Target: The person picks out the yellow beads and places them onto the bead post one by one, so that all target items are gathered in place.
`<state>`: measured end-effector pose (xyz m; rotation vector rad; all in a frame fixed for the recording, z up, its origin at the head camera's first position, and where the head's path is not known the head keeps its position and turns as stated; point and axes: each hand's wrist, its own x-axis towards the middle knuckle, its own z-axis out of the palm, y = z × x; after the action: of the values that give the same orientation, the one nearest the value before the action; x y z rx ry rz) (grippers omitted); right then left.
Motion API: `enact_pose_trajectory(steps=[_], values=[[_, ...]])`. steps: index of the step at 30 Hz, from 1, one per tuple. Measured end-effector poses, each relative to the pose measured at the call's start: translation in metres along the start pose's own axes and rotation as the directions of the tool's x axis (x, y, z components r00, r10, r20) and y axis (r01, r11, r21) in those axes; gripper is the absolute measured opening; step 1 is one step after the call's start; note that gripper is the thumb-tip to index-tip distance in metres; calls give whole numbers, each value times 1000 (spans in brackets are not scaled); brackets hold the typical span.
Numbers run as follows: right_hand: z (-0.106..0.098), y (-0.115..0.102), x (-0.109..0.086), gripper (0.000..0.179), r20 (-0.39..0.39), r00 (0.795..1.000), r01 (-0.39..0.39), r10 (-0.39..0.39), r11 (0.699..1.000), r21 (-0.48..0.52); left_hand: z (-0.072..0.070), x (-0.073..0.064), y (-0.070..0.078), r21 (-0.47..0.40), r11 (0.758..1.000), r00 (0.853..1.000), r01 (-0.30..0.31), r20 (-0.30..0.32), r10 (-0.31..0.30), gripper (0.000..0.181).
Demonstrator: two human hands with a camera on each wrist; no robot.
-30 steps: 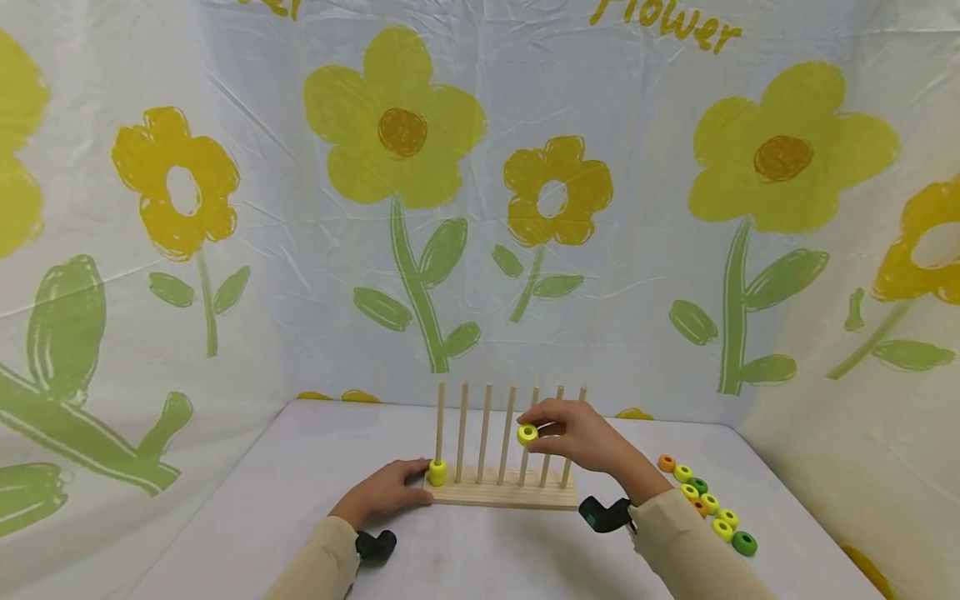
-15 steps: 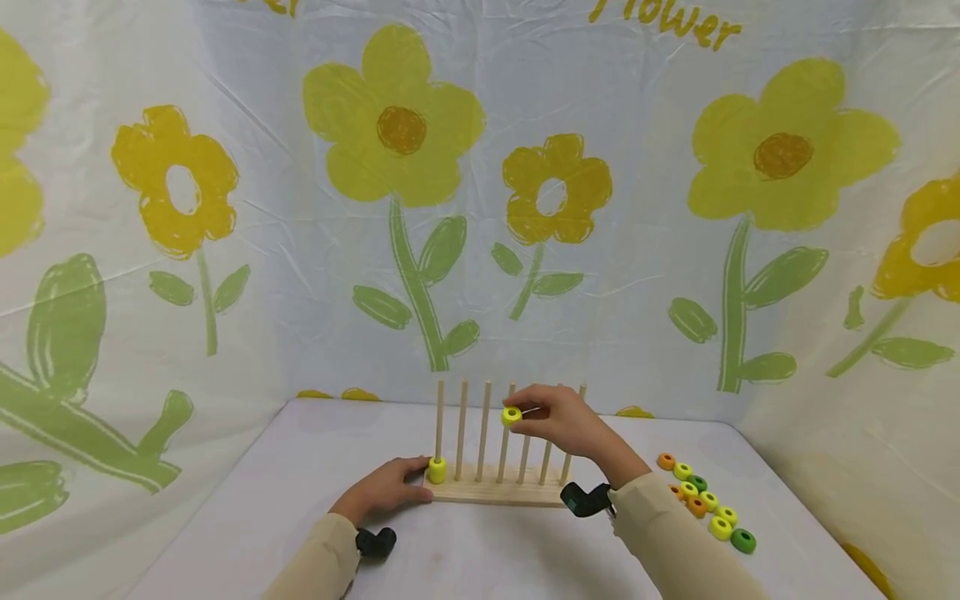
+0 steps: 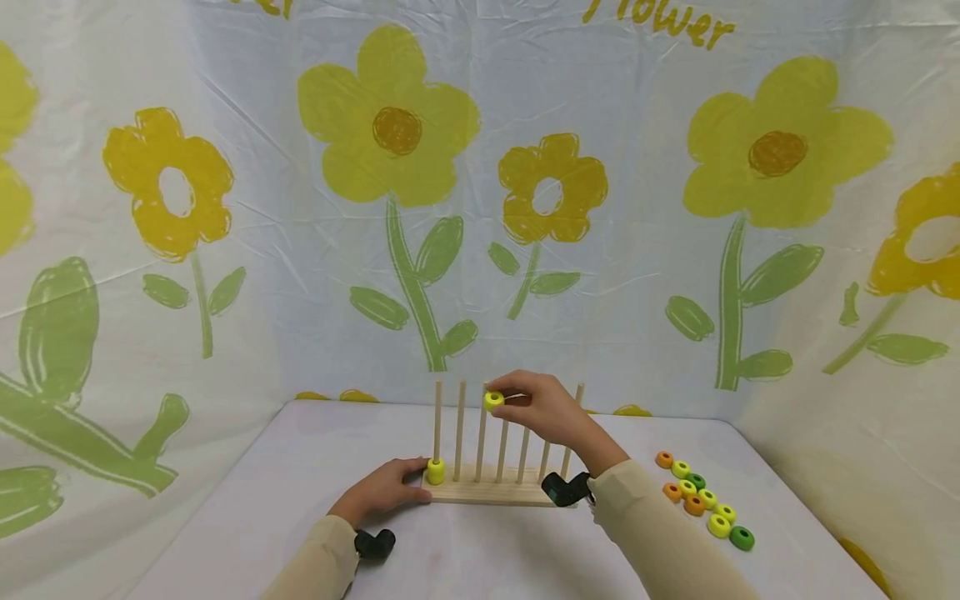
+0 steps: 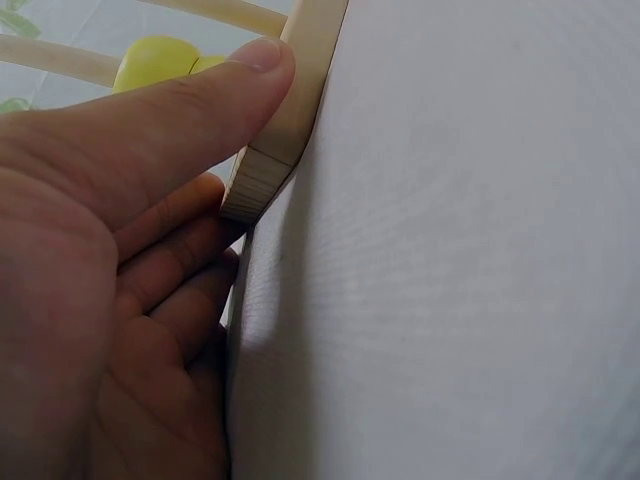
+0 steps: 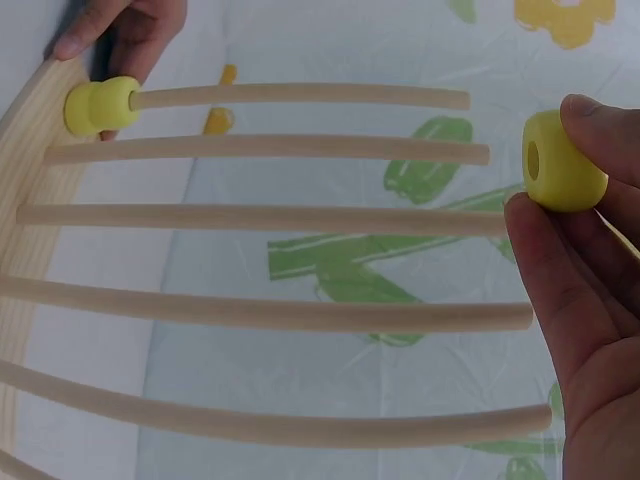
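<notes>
Between thumb and fingers, my right hand (image 3: 543, 408) pinches a yellow bead (image 3: 492, 401) near the tops of the pegs. In the right wrist view that bead (image 5: 560, 165) has its hole facing the pegs, just beyond their tips. Its wooden peg board (image 3: 498, 495) stands on the table with a row of several upright pegs. On the leftmost peg, two yellow beads (image 5: 100, 107) sit stacked at the bottom. My left hand (image 3: 386, 487) grips the board's left end, thumb (image 4: 255, 65) along the front and fingers curled at the end face.
Several loose beads in yellow, orange and green lie to the right, among them a green bead (image 3: 742, 537) and an orange bead (image 3: 663, 459). A flower-printed cloth (image 3: 615, 317) hangs behind and at both sides of the white table (image 3: 465, 558).
My right hand has moved left and up along the row with the yellow bead, from the pegs on the right towards the left ones. The left hand has stayed at the board's end.
</notes>
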<state>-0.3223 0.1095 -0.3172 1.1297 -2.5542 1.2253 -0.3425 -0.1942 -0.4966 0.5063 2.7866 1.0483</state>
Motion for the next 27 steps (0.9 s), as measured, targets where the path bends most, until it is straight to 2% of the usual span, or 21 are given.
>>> enact_pose_trajectory(steps=[9,19,27], values=[[3,-7,13,34,-32,999,-6,5,999,-54,-1,0,-1,-4,1000,1000,-18,0,18,76],[9,-9,29,36,-42,999,-17,16,999,-28,0,3,-8,-22,1000,1000,-15,13,16,76],[14,-16,42,33,-47,999,4,-5,1000,-11,-3,4,-6,-28,1000,1000,-13,13,14,76]])
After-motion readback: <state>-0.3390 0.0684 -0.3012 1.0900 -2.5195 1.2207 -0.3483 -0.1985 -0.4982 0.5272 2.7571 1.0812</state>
